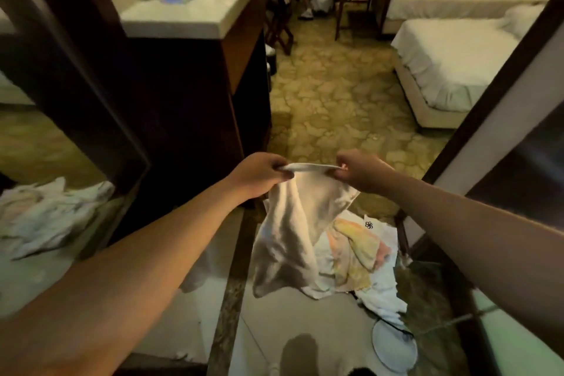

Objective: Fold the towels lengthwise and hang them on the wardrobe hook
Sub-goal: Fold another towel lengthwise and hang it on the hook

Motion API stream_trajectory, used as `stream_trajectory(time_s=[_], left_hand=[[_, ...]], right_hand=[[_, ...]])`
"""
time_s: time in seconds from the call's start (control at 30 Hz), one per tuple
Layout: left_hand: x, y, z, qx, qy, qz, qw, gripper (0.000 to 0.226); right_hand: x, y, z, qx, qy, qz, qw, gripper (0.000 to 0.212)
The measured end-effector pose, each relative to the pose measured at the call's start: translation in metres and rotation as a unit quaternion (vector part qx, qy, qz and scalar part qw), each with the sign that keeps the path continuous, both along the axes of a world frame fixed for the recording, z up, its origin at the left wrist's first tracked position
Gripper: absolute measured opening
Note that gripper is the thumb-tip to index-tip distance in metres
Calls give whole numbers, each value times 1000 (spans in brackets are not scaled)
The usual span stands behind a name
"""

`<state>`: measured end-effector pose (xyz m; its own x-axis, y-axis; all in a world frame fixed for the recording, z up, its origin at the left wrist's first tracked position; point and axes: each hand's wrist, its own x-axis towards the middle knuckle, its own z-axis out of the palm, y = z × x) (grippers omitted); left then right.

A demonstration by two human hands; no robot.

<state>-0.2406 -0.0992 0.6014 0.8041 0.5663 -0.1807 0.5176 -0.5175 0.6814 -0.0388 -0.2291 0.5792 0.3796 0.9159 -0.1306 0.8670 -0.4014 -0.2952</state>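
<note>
Two hands pinch one white towel (293, 229) by its top edge: left hand (259, 172) and right hand (360, 172) level, fingers clenched on the corners. Its length hangs straight down over a pile of towels (366, 253) on the floor.

Open carpeted floor (335, 94) runs up the frame's centre. A dark cabinet (183, 101) with white tabletop (195, 14) blocks the left; beds (451, 61) and a dark door frame (488, 101) close the right. Heaped towels (360, 250) clutter lower centre.
</note>
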Motion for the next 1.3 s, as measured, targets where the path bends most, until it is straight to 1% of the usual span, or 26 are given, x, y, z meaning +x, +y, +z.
stream_trajectory(time_s=[0.07, 0.17, 0.3, 0.43, 0.5, 0.6, 0.67, 0.73, 0.8, 0.83, 0.87, 0.97, 1.07, 1.17, 1.23, 1.3], left_hand=[[-34, -24, 23, -31, -20, 28, 999, 18], [-79, -55, 39, -42, -45, 72, 995, 17], [-136, -98, 45, -15, -75, 147, 986, 13], [-190, -160, 40, -32, -117, 241, 963, 10], [-219, -198, 36, -45, -141, 286, 947, 6], [-259, -253, 37, -56, -173, 312, 932, 6], [-286, -294, 43, -43, -206, 334, 919, 14], [-315, -338, 52, -45, -237, 370, 897, 30], [-344, -379, 61, -46, -256, 377, 889, 53], [-357, -398, 64, -50, -250, 375, 891, 61], [-376, -416, 65, -62, -242, 376, 892, 60], [-422, -453, 60, -104, -226, 405, 880, 35], [-478, -483, 49, -113, -177, 454, 866, 36], [-546, -524, 40, -152, -147, 466, 859, 27], [-594, -553, 36, -132, -116, 478, 860, 24], [-637, -578, 36, -116, -108, 499, 852, 19]], right_hand=[[-25, -18, 23, 34, 52, 0, 998, 28], [-64, -36, 43, 84, 81, 9, 993, 25], [-120, -63, 60, 148, 135, 43, 979, 22], [-187, -105, 80, 194, 192, 93, 958, 19], [-222, -132, 90, 202, 216, 108, 949, 18], [-274, -168, 109, 210, 261, 132, 933, 21], [-312, -188, 121, 219, 297, 144, 918, 22], [-349, -204, 132, 214, 345, 141, 903, 18], [-385, -218, 141, 194, 403, 136, 884, 15], [-400, -226, 146, 183, 426, 139, 875, 14], [-420, -235, 152, 175, 444, 148, 866, 12], [-472, -261, 166, 158, 501, 172, 833, 13], [-526, -289, 178, 148, 536, 190, 809, 20], [-572, -315, 185, 146, 570, 182, 788, 28], [-601, -332, 185, 141, 588, 185, 775, 27], [-625, -347, 182, 133, 604, 196, 761, 24]])
